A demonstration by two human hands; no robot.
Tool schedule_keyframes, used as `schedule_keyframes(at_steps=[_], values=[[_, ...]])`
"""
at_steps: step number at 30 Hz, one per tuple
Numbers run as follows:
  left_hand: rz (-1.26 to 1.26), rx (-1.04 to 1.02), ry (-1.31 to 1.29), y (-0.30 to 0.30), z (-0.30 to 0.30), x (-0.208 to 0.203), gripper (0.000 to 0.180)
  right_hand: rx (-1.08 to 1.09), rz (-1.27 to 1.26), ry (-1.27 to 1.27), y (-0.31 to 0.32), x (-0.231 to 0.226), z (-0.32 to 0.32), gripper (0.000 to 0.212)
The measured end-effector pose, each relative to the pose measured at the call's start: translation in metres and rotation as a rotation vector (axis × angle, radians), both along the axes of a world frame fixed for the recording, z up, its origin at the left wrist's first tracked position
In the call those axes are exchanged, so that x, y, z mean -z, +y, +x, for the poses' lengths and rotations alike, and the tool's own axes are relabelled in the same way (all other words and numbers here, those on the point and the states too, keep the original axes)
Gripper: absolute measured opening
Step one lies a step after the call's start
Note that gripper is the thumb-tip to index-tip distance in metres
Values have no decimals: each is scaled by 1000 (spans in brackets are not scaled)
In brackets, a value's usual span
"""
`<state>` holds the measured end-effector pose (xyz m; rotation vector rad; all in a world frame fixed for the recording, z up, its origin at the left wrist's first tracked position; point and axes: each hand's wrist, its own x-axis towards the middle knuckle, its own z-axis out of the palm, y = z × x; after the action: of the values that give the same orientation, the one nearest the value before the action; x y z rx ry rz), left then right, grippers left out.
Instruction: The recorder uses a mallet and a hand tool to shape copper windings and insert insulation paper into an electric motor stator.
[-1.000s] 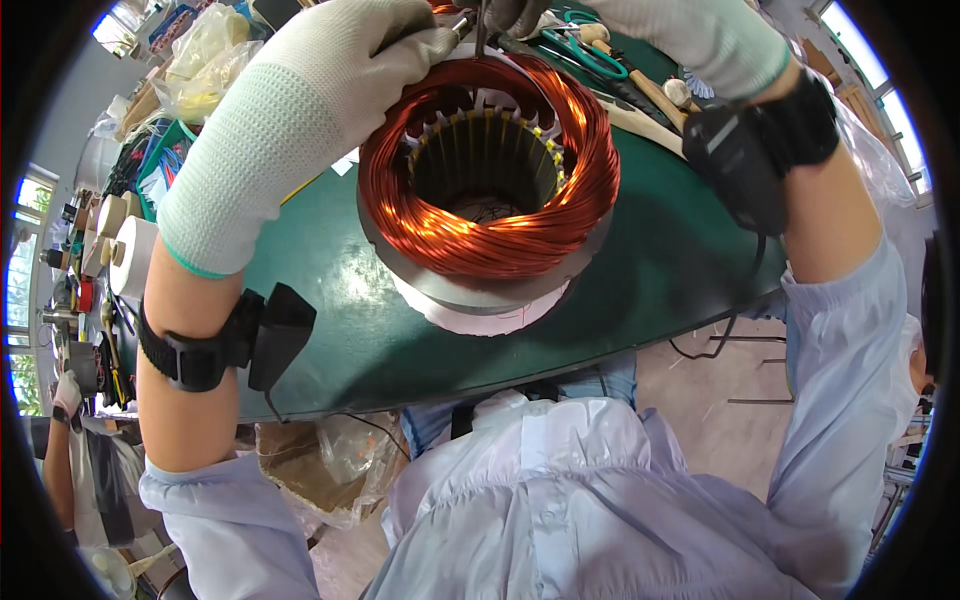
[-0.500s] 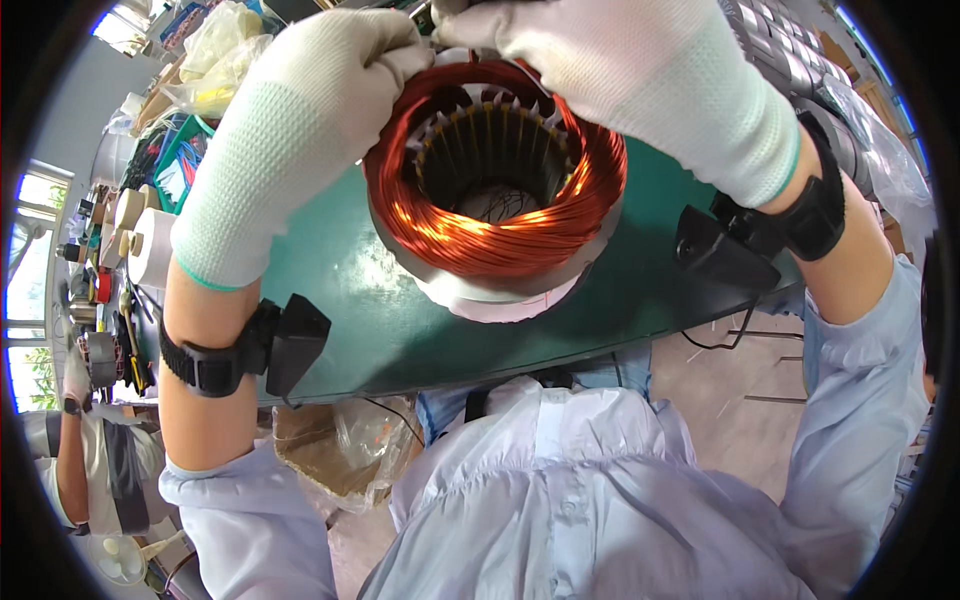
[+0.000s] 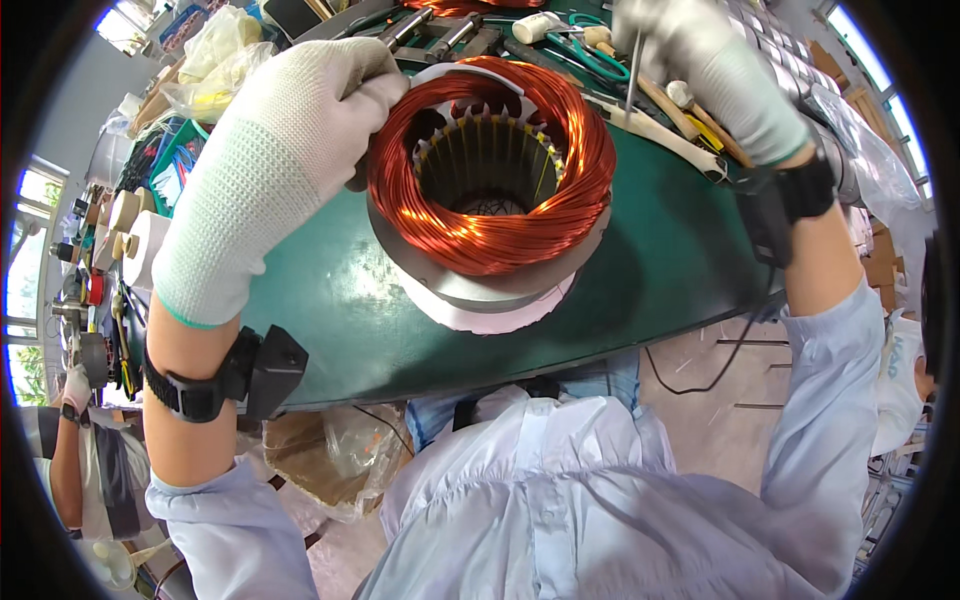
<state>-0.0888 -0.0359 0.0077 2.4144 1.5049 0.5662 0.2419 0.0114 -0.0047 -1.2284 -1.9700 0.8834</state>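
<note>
copper-wound stator (image 3: 488, 238) | upright, bore facing up | on green tabletop (image 3: 675, 270) | thin metal rod (image 3: 633, 82) | held, near-vertical

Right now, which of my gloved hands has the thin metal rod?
Your right hand, blurred at the upper right, with the thin metal rod pointing down from it; your left hand is beside the copper winding.

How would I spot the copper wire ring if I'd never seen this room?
Find the green table, then the round grey body resting on a pale base. The thick copper wire ring crowns it, beside the left hand. Other copper wire shows farther off, but only this ring visibly encircles a dark hollow.
</note>
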Motion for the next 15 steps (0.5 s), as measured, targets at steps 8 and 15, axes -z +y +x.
schedule_keyframes(at_steps=[8, 15], values=[[-222, -229, -86, 4, -2, -1, 23, -495, 96, 104, 2, -4, -101, 42], [-86, -309, -49, 1, 60, -6, 19, -604, 377, -62, 14, 28, -80, 34]])
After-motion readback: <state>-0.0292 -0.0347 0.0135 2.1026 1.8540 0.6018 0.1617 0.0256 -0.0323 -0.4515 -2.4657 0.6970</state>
